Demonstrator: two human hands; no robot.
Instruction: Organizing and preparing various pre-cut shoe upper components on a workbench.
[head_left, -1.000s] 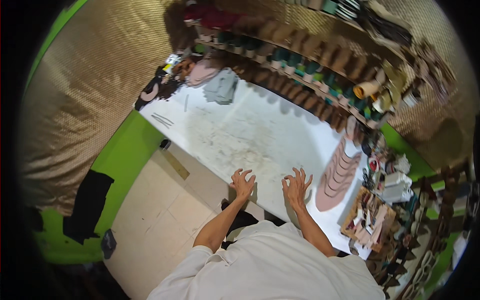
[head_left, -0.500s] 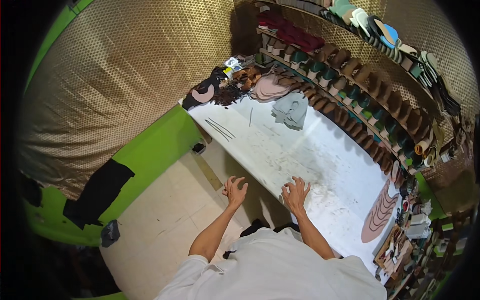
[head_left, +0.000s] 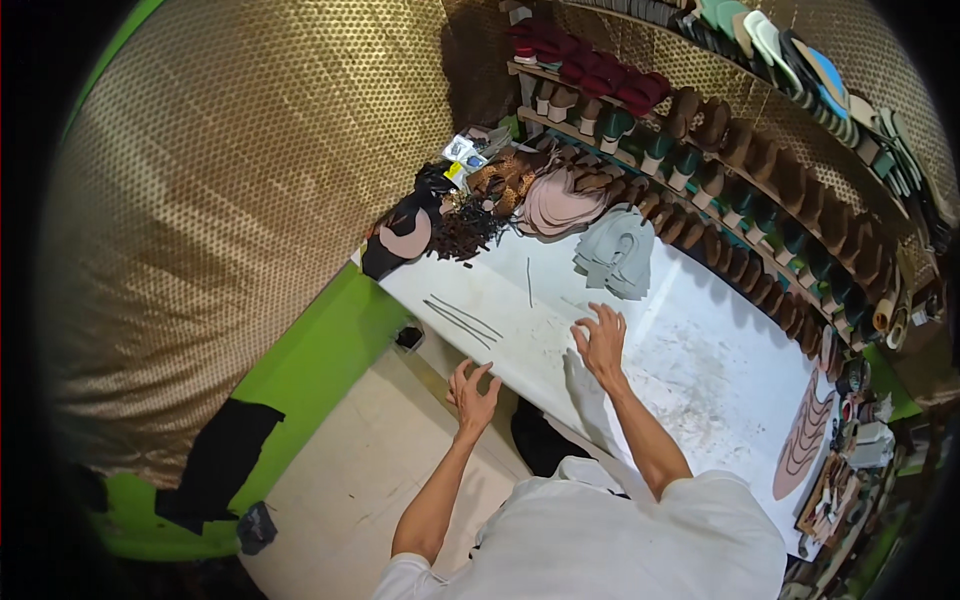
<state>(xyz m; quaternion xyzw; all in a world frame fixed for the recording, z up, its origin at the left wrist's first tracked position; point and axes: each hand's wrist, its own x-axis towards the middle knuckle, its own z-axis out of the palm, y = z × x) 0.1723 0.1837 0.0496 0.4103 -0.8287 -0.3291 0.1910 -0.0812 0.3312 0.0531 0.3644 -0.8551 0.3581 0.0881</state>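
My left hand hovers just off the near edge of the white table, fingers curved and apart, with nothing in it. Above the tabletop, my right hand is raised with its fingers spread, also holding nothing. Beyond the right hand lies a stack of grey-green cut pieces. Several thin dark strips lie on the table ahead of my left hand, and a single thin strip lies farther in.
Pinkish cut pieces, a heap of small dark brown pieces and black material crowd the far end. Shelves of brown shoe lasts line the right. Pink pieces with wavy edges lie at the table's right end.
My right hand has moved forward over the table, toward the grey-green stack. The left hand stays by the table edge. The whole view has shifted a little.
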